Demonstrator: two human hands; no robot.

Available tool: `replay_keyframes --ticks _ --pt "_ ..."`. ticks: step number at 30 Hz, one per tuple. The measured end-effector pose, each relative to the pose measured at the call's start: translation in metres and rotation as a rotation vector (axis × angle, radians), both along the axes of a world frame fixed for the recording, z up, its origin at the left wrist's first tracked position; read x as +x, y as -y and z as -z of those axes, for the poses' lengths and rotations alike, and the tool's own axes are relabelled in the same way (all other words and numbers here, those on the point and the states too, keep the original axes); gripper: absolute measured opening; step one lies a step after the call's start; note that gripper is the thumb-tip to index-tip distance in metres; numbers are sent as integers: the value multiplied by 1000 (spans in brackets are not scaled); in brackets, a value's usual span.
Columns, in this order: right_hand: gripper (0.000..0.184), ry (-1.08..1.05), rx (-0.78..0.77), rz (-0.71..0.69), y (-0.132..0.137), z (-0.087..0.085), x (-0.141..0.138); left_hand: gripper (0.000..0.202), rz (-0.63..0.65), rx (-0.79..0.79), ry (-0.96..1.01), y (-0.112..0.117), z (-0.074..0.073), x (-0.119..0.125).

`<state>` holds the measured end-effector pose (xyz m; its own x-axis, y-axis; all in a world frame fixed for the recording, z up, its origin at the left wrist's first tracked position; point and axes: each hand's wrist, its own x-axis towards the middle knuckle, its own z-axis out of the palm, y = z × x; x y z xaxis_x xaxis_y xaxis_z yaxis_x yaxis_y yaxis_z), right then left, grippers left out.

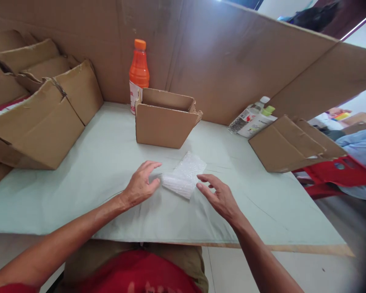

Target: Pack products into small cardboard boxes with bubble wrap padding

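Observation:
A piece of clear bubble wrap (184, 175) lies partly folded on the pale green table cover, between my two hands. Its near part looks doubled over, while a flat flap reaches away toward the far side. My left hand (142, 182) hovers by its left edge, thumb and fingers apart, holding nothing. On the other side my right hand (216, 193) is close to the wrap's right edge, fingers parted and curved; whether the fingertips touch it I cannot tell. Just beyond the wrap stands an open cardboard box (161, 125), its inside mostly hidden.
Behind the box is an orange bottle (139, 69). Several cardboard bins (39, 126) stand at the left. Two bottles (253, 118) lean against the cardboard wall at the right, near another box (293, 144). A red chair (344, 173) with a seated person is beyond the table's right edge.

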<state>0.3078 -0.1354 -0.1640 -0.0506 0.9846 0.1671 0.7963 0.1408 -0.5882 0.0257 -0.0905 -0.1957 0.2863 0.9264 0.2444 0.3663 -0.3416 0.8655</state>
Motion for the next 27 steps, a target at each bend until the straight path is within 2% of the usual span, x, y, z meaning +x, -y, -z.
replay_keyframes --ticks 4,6,8,11,13,15,17,20,23,27 --pt "40 40 -73 -39 -10 17 -19 54 28 -18 -15 3 7 18" --pt "35 31 2 -91 -6 23 -26 57 31 -30 -31 4 8 18" --pt "26 15 131 -200 4 26 -32 58 40 -34 -37 6 7 13" --pt "21 9 225 -442 28 21 -35 65 73 -18 -45 10 4 2" --pt "23 9 177 -584 44 15 -33 71 137 -14 -75 14 2 -5" --pt "25 -4 108 -648 56 9 -27 74 236 -26 -114 18 4 -9" --pt "26 -25 80 -590 63 6 -18 72 336 -25 -143 23 8 -10" --pt "24 -36 64 -382 62 11 -2 65 410 24 -172 33 15 -11" --pt "22 -7 27 -200 51 22 12 63 433 69 -202 42 17 -12" --pt "28 95 46 -92 26 39 21 58 465 121 -257 51 14 -15"
